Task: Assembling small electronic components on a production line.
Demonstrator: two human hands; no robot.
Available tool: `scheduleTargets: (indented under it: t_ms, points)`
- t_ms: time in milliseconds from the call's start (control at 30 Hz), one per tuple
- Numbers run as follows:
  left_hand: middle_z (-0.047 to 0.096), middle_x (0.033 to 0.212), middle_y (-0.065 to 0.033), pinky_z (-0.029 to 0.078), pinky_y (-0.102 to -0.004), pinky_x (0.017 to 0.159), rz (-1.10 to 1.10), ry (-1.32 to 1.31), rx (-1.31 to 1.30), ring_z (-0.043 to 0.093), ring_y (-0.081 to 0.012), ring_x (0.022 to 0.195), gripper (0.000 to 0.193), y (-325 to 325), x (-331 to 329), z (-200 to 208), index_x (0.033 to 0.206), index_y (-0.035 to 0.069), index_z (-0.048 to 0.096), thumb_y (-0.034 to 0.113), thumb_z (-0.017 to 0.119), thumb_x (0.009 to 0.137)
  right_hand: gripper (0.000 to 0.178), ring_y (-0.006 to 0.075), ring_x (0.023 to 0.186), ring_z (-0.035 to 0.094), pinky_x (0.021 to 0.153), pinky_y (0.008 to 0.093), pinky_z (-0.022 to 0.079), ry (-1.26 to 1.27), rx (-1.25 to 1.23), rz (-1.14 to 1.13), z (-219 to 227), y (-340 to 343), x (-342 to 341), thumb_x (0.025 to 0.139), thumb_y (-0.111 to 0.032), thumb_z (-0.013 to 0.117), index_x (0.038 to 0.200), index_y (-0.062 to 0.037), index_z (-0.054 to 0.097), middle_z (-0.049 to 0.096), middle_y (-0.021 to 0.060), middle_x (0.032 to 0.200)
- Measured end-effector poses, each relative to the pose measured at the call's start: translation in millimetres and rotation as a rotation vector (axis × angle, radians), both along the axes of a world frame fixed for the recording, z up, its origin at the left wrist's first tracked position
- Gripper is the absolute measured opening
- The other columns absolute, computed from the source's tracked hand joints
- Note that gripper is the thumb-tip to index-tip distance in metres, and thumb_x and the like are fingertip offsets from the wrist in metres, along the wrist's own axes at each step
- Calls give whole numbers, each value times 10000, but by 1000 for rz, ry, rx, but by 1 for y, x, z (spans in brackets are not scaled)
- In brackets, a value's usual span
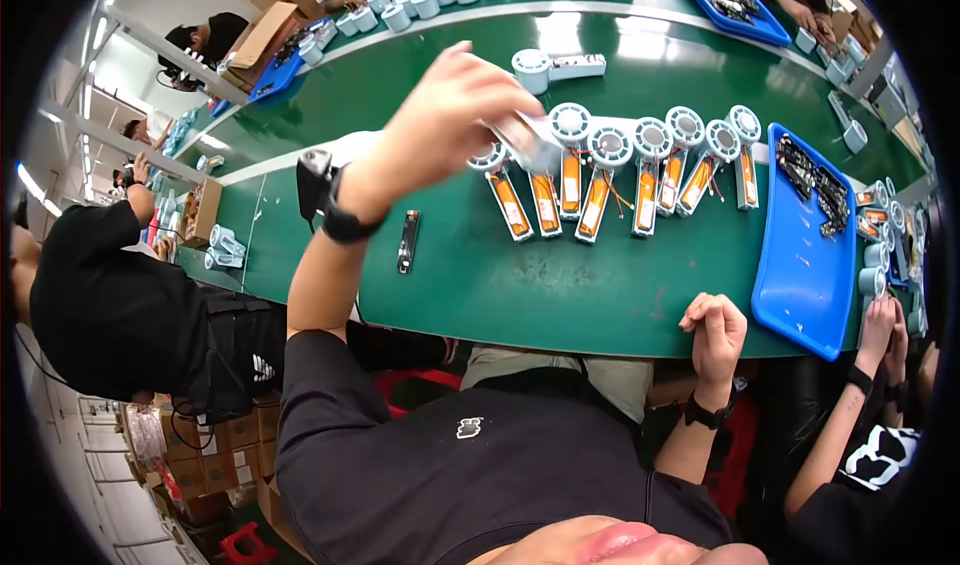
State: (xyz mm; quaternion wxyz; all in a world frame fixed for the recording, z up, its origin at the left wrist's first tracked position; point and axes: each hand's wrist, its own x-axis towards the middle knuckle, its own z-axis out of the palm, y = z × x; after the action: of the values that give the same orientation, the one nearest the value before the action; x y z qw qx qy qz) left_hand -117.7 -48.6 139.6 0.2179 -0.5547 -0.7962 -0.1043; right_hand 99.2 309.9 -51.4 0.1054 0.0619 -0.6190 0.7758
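Observation:
My left hand (450, 115) reaches over the table, closed round a light-blue handheld fan (540, 155) at its round head; motion blurs the head and the fingertips. That fan stands in a row of several like it, such as this fan (610, 147), each with a round grille and an open handle showing an orange battery and thin wires. Near the table's front edge, my right hand (715, 335) is loosely curled, with nothing visible in it. A narrow black circuit board (408, 242) lies alone on the green table (470, 295), left of the row.
To the right is a blue tray (800, 295) with black boards at its far end. Behind the row lies another fan (532, 65). A blue tray of dark parts (725, 0) and more fan bodies (425, 3) stand further back. Co-workers' hands (878, 325) work at the right.

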Motion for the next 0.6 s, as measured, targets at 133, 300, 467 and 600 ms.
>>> scheduleTargets:
  t_ms: [133, 300, 467, 600]
  points:
    - [583, 886, 12, 336, -663, 1175, -429, 70, -193, 602, -162, 946, 178, 92, 118, -51, 935, 176, 621, 130, 691, 778, 272, 145, 756, 567, 686, 262, 436, -6, 3, -45, 0, -4, -8, 1091, -222, 536, 1042, 32, 616, 614, 90, 838]
    - [628, 951, 16, 356, -637, 1175, -359, 13, -245, 619, -198, 977, 157, 128, 109, -118, 945, 181, 681, 147, 696, 793, 292, 134, 823, 579, 721, 250, 452, 21, 54, -88, -7, -7, -2, 1088, -205, 541, 1245, 36, 591, 639, 85, 898]
    - [657, 1076, -19, 375, -621, 1129, -358, -114, 210, 576, -259, 1157, 245, 102, 95, -131, 1057, 184, 717, 170, 723, 813, 315, 124, 892, 590, 780, 247, 469, 14, 92, -94, -9, -8, -1, 1075, -161, 555, 1327, 28, 558, 653, 85, 1009]
    - [517, 1383, -135, 343, -643, 1117, 340, -274, 347, 345, -423, 1395, 503, 54, 100, -117, 1219, 174, 670, 357, 831, 780, 360, 143, 996, 601, 867, 275, 486, -98, 328, -191, 23, -17, -12, 1039, -105, 587, 1374, 19, 546, 649, 95, 1135]
